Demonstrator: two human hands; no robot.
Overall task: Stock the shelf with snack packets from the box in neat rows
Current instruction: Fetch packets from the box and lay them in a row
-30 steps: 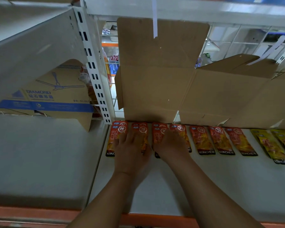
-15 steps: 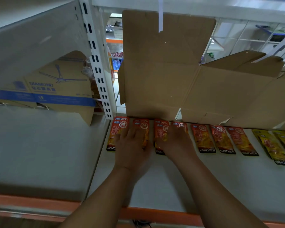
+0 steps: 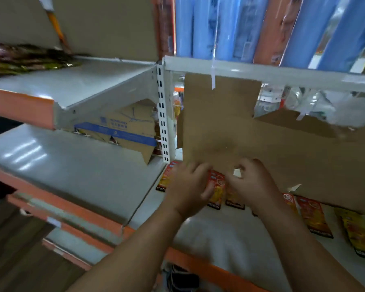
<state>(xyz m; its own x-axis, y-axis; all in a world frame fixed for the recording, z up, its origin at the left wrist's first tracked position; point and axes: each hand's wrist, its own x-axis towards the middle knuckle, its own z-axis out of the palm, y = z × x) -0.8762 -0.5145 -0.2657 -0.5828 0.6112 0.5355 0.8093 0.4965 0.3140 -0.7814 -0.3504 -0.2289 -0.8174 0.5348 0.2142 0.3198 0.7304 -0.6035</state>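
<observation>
A row of red-orange snack packets (image 3: 312,216) lies flat on the white shelf (image 3: 219,239), along the foot of an open brown cardboard box (image 3: 261,144). Yellow packets (image 3: 358,232) continue the row at the right. My left hand (image 3: 188,186) hovers over the left end of the row, fingers bent, its thumb beside one red packet (image 3: 217,186). The leftmost packet (image 3: 167,180) shows past its knuckles. My right hand (image 3: 253,184) is close beside it with loosely curled fingers and nothing visible in it. Motion blur softens both hands.
A slotted white upright (image 3: 162,114) divides this bay from the left shelf (image 3: 72,165), where a fan carton (image 3: 124,127) stands at the back. Blue rolls (image 3: 198,28) stand on the shelf above. Dark packets (image 3: 19,57) lie upper left. An orange lip (image 3: 209,268) edges the shelf front.
Both hands have lifted from lying flat on the packets and their fingers have curled. My head has pulled back and up, so the upper shelves and the blue rolls have come into view.
</observation>
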